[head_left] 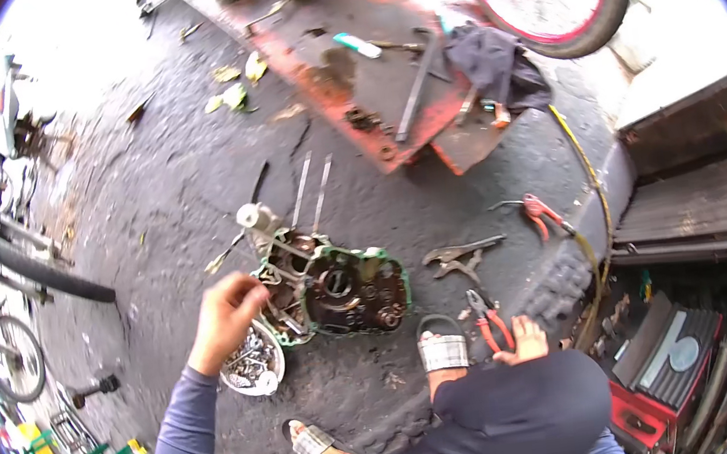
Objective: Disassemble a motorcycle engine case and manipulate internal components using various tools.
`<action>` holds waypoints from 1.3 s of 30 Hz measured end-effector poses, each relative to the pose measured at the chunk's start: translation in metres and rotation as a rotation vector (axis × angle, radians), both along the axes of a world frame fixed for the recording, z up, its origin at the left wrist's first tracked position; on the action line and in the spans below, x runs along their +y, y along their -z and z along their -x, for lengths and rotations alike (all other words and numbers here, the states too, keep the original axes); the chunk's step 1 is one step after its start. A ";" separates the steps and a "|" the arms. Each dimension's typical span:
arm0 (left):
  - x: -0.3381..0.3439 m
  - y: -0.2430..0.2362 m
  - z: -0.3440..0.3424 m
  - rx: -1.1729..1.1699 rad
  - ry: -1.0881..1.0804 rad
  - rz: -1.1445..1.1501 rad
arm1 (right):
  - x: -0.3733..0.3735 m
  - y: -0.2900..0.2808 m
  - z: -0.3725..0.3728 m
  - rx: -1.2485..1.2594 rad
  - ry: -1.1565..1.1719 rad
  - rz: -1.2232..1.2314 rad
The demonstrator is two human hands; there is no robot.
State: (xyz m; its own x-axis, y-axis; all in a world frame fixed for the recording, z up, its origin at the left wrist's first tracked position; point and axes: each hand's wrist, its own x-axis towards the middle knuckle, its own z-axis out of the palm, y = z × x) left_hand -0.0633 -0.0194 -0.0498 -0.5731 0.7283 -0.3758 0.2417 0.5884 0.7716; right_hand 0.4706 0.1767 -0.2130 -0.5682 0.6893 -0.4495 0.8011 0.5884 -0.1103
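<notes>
Half done, prob.: R grip [525,343], 4 o'clock, spread open by pliers [481,310]; L grip [234,317], 8 o'clock, bunched near hardware bowl [281,362], can't tell if holding; engine casing [362,306], 7 o'clock, on ground, looks opened up, not yet closed.

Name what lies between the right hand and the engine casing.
The head view shows red-handled pliers and a sandalled foot between the right hand and the engine casing.
</notes>
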 end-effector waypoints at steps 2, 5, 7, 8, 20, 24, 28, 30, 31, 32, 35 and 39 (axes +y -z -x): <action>-0.018 0.027 0.033 0.286 -0.134 -0.125 | -0.023 0.017 0.030 -0.076 0.085 -0.076; -0.025 0.059 0.063 0.239 -0.272 -0.244 | -0.018 0.024 0.020 0.009 0.181 -0.048; -0.027 0.079 0.087 0.089 -0.287 -0.255 | -0.031 0.024 0.027 0.110 0.176 -0.048; -0.014 0.088 0.092 -0.035 -0.284 -0.262 | -0.032 0.020 0.023 0.094 0.164 -0.068; -0.002 0.114 0.104 -0.752 -0.235 -0.416 | -0.016 -0.178 0.105 0.383 0.290 0.447; -0.015 0.103 0.088 -0.751 -0.243 -0.423 | -0.028 -0.203 0.203 0.431 0.499 0.680; -0.047 0.115 0.084 -0.731 -0.372 -0.364 | -0.060 -0.178 0.247 0.708 0.012 0.821; -0.057 0.118 0.081 -0.710 -0.373 -0.345 | -0.070 -0.186 0.290 0.512 -0.131 1.010; -0.063 0.117 0.080 -0.724 -0.365 -0.372 | -0.082 -0.174 0.307 0.515 -0.102 1.173; -0.068 0.115 0.081 -0.746 -0.352 -0.418 | -0.103 -0.155 0.312 0.506 0.099 1.351; -0.072 0.105 0.072 -0.706 -0.294 -0.387 | -0.161 -0.109 0.318 0.456 0.402 1.528; -0.084 0.106 0.072 -0.423 -0.091 -0.266 | -0.221 -0.058 0.321 0.653 0.637 1.527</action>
